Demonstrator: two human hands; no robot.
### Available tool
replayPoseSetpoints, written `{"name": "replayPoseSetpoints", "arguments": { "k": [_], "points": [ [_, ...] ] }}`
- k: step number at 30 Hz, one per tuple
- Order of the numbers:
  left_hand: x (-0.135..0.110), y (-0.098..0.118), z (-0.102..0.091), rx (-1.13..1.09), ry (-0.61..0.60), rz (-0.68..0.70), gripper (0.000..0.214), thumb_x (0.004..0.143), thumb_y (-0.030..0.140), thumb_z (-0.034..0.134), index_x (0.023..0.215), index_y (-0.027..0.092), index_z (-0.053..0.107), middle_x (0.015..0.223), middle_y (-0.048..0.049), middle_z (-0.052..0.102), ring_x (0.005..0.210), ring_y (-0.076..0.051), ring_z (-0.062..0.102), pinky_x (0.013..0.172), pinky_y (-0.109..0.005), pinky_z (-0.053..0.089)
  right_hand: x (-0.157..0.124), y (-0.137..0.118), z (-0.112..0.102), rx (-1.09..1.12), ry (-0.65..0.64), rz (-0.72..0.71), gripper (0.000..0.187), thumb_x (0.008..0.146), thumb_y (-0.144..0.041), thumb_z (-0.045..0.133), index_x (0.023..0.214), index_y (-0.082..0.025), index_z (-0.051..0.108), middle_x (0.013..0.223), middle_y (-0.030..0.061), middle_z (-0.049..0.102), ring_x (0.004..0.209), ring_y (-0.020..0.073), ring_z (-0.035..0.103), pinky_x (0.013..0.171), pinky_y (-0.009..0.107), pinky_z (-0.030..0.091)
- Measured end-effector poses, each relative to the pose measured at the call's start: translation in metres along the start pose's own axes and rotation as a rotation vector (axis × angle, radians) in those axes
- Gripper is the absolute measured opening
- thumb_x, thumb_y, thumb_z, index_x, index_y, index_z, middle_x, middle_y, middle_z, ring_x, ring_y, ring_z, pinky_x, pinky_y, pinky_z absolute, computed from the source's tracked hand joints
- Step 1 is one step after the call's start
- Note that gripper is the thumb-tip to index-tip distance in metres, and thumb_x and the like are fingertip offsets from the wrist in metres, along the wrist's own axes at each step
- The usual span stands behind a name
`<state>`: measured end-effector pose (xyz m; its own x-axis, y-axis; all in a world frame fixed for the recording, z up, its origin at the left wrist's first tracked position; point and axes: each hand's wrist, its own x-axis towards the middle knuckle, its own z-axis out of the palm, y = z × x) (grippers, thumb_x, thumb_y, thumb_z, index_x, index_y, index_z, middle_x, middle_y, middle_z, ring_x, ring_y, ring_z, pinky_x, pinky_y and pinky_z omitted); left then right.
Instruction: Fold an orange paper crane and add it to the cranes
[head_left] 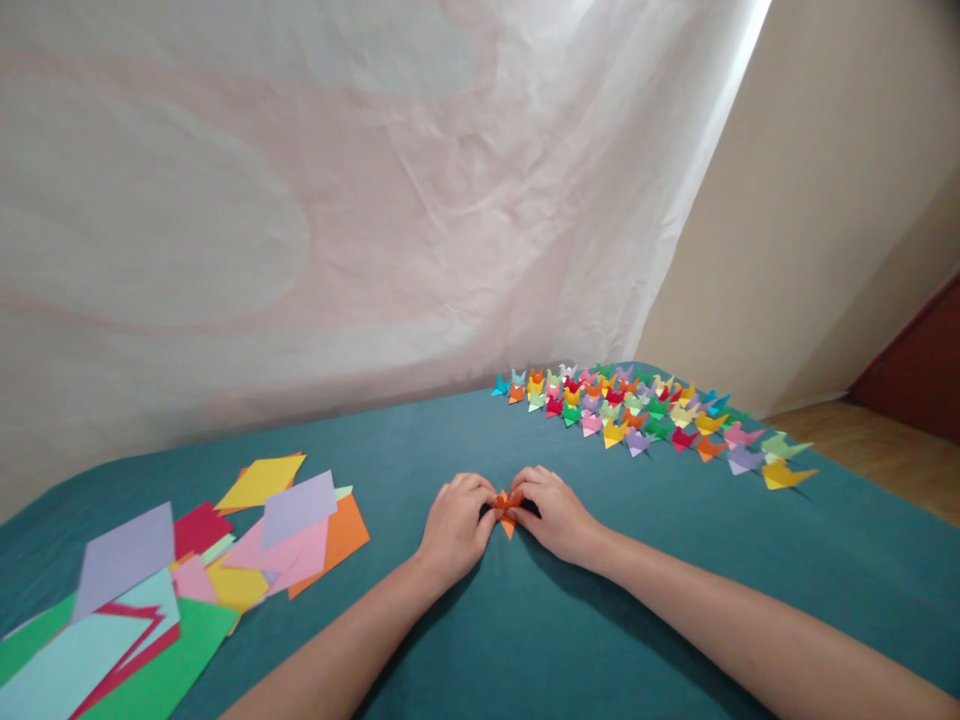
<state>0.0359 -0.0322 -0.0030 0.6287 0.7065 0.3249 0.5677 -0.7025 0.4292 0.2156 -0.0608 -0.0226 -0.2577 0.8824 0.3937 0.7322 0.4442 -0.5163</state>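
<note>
Between my two hands, at the middle of the table, is a small folded orange origami bird [507,520] with a pointed lower tip facing me. My left hand [459,520] pinches its left side between thumb and fingers. On the opposite side, my right hand [553,510] grips it the same way. Fingertips cover much of the paper's upper part, so its exact folds are hard to make out. Both wrists hover low over the dark green tablecloth [480,650].
Many folded paper birds [615,432] in several colours stand in rows at the back right. Loose coloured paper sheets [127,555] lie overlapping on the left. A pale curtain [337,200] hangs behind the table, with a beige wall [810,200] to the right.
</note>
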Motion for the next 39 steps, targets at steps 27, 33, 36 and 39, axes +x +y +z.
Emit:
{"name": "replayPoseSetpoints", "arguments": {
  "k": [27,33,36,39],
  "points": [
    [-0.004,-0.006,0.0,-0.075,0.01,-0.025,0.017,0.076,0.025,0.062,0.091,0.023,0.067,0.093,-0.0041,0.061,0.091,-0.021,0.053,0.082,-0.033,0.04,-0.004,0.001,-0.007,0.062,-0.074,-0.017,0.029,0.072,-0.037,0.069,0.098,-0.026,0.067,0.101,0.0044,0.059,0.094,0.0217,0.051,0.083,0.037,0.04],
    [-0.005,-0.007,0.001,-0.077,0.011,-0.025,0.019,0.073,0.022,0.062,0.092,0.023,0.066,0.095,-0.0031,0.06,0.092,-0.021,0.052,0.082,-0.033,0.04,-0.005,0.002,-0.009,-0.03,-0.112,-0.029,0.045,0.07,-0.051,0.067,0.109,-0.029,0.064,0.115,0.0061,0.055,0.108,0.0258,0.045,0.089,0.042,0.036],
    [-0.006,-0.008,0.001,-0.087,0.012,-0.023,0.019,0.074,0.019,0.059,0.091,0.022,0.066,0.094,-0.0025,0.06,0.091,-0.02,0.052,0.082,-0.032,0.04,-0.006,0.0,-0.01,-0.051,-0.13,-0.033,0.056,0.068,-0.057,0.066,0.115,-0.028,0.06,0.12,0.0075,0.054,0.11,0.0272,0.043,0.091,0.043,0.035],
    [-0.006,-0.01,0.002,-0.109,0.023,-0.033,0.018,0.075,0.016,0.055,0.09,0.021,0.065,0.093,-0.0024,0.06,0.09,-0.02,0.052,0.082,-0.032,0.04,-0.007,0.001,-0.011,-0.014,-0.12,-0.034,0.062,0.066,-0.058,0.067,0.118,-0.026,0.058,0.119,0.0084,0.055,0.109,0.0273,0.045,0.091,0.043,0.036]
  ]
}}
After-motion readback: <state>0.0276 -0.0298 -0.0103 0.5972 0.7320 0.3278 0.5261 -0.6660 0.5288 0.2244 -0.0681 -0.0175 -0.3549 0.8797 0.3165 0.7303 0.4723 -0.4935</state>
